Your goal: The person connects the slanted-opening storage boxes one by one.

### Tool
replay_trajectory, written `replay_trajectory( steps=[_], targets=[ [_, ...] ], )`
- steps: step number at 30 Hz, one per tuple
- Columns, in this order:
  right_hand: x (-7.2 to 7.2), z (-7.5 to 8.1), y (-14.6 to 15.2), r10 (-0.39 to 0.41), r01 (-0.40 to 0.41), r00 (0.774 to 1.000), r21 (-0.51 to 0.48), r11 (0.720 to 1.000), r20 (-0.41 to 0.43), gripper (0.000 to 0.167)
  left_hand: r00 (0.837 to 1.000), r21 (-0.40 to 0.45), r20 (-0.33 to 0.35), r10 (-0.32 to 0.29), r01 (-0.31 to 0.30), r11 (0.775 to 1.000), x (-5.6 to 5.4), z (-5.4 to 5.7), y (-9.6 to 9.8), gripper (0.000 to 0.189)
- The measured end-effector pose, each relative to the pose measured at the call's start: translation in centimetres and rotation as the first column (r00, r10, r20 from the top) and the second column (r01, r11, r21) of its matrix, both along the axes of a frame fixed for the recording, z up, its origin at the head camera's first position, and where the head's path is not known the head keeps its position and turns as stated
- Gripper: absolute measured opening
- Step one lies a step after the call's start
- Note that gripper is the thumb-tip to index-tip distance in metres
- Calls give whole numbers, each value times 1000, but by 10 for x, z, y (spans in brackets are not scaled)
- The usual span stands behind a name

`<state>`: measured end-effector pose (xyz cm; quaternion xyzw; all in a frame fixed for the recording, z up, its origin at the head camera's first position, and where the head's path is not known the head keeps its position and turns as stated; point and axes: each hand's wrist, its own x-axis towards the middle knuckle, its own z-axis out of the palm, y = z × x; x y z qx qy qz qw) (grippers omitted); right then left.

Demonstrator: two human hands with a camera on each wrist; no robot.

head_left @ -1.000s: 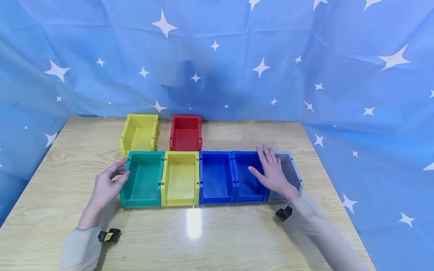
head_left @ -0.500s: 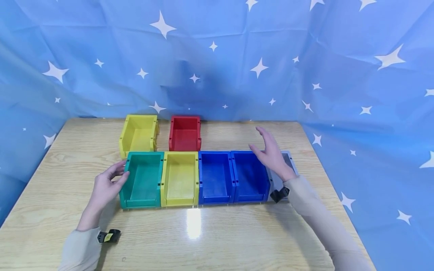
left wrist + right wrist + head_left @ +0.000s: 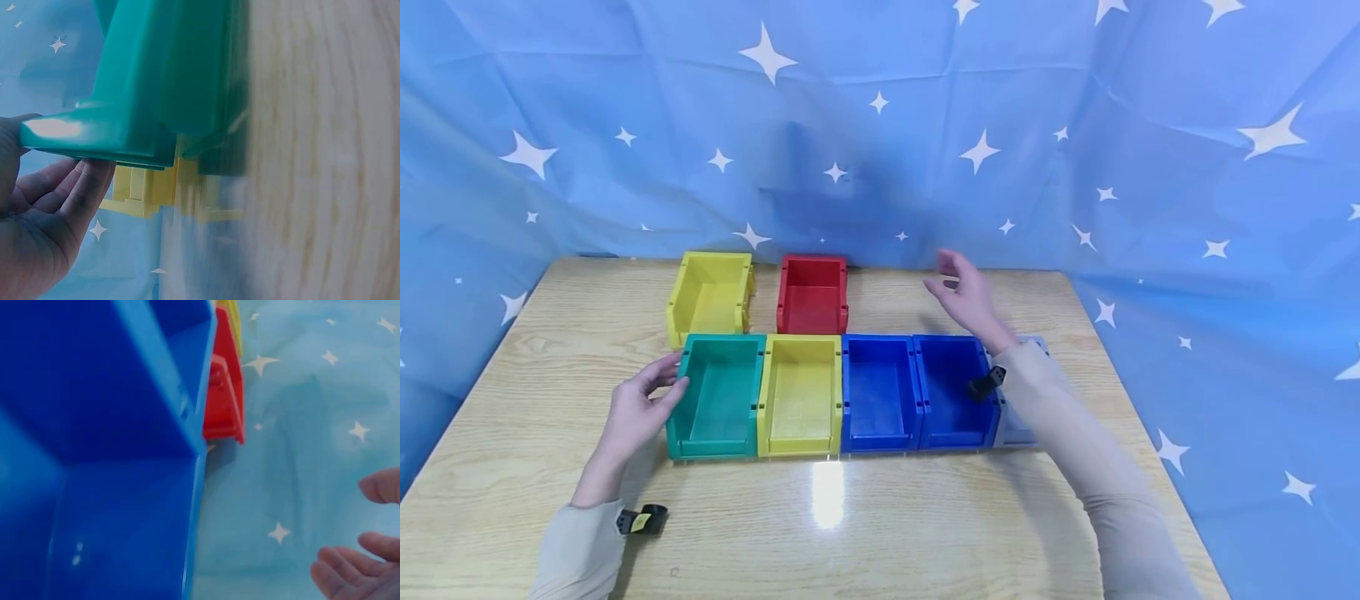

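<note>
A green bin (image 3: 718,400) forms the left end of a row in the head view. My left hand (image 3: 636,412) holds its left wall; in the left wrist view the hand (image 3: 47,234) has its thumb and fingers on either side of the bin's edge (image 3: 94,134). To its right stand a yellow bin (image 3: 801,387), two blue bins (image 3: 880,387) and a grey bin (image 3: 1013,429), partly hidden by the right sleeve. My right hand (image 3: 967,296) hovers behind the right blue bin (image 3: 946,362), fingers loosely bent, nothing in them.
Behind the row stand a second yellow bin (image 3: 709,292) and a red bin (image 3: 812,292). A blue cloth with white stars (image 3: 880,167) hangs along the back edge of the wooden table (image 3: 760,533). Each wrist wears a small black camera (image 3: 651,520).
My right hand has lifted off the right blue bin and moved back and left, past the row's rear edge, its fingers bending. The left hand and the bins stay put.
</note>
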<state>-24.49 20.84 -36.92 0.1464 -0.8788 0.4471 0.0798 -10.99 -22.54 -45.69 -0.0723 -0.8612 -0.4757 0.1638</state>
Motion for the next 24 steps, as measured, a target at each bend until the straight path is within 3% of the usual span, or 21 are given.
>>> replay_trajectory(
  steps=[11,16,24],
  targets=[
    [-24,-1,-45,-7,25,989,-124,992,145,45,1000,-1,3,3,-3,1000,1,-1,0,33],
    [-31,-6,-63,-13,42,975,-126,991,224,42,1000,8,-9,2,-2,1000,1,-1,0,34],
    [-40,-18,-88,-10,45,960,-119,992,280,37,1000,-15,4,10,-9,1000,1,0,0,33]
  ],
)
